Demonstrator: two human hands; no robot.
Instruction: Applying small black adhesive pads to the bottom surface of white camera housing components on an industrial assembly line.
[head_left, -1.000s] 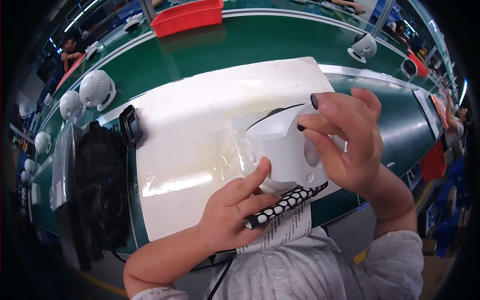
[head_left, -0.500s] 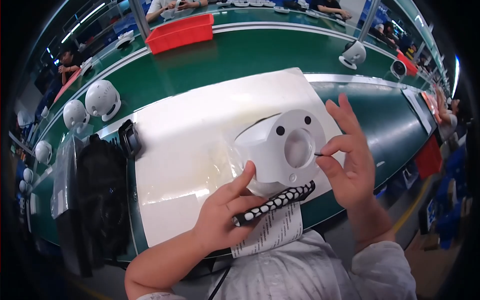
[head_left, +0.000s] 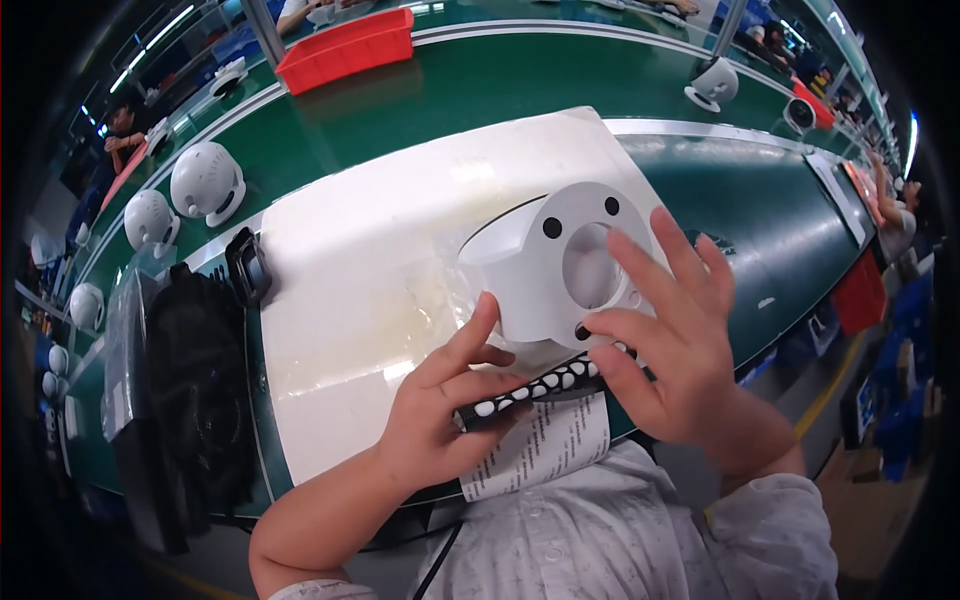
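Note:
A white, rounded plastic housing (head_left: pixel 505 285) lies tilted on the white sheet, its flat ring-shaped end turned up toward me. Two black round pads sit on the upper part of that ring, and a third black pad (head_left: pixel 583 331) is at its lower edge. The index fingertip of my right hand (head_left: pixel 685 350) touches this third pad; the thumb is just below and the other fingers are spread. My left hand (head_left: pixel 435 415) grips a black strip with rows of white round spots (head_left: pixel 540 392), its thumb upright beside the housing. Printed paper (head_left: pixel 550 450) hangs under the strip.
The white sheet (head_left: pixel 350 270) covers part of the green bench. To the left lie a black bag (head_left: pixel 200 390) and a black device (head_left: pixel 247 267). White camera-like units (head_left: pixel 207 183) and a red bin (head_left: pixel 345 50) stand on the green belt beyond. Other people sit farther off.
My right hand has moved down and left from the ring's side to its lower edge. The small dark piece it pinched is gone from the fingers; a black pad now shows there.

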